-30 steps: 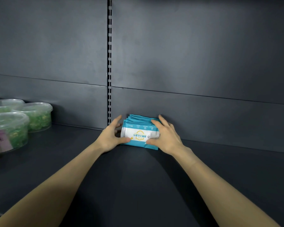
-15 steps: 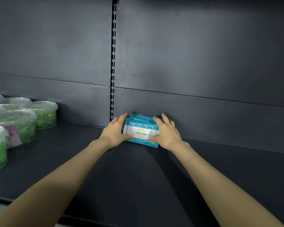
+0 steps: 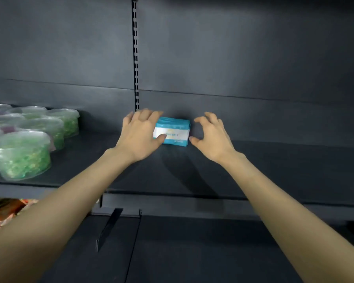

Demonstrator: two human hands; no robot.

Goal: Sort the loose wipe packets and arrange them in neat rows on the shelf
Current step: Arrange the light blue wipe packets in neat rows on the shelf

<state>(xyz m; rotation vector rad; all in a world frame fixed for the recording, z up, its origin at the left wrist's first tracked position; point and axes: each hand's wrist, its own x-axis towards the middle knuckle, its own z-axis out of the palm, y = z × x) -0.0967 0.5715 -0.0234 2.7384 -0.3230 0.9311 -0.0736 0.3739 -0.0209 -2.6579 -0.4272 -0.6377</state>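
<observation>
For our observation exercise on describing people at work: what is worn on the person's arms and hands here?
Nothing worn is visible. The left hand and right hand are bare: no gloves, rings or watch show. Both forearms are bare down to the picture's bottom edge, so no sleeves or cuffs appear.

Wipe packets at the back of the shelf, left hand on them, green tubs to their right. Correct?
No: the green tubs are to the left of the wipe packets, as the head view shows. The packets do stand at the back of the shelf with the left hand on them.
</observation>
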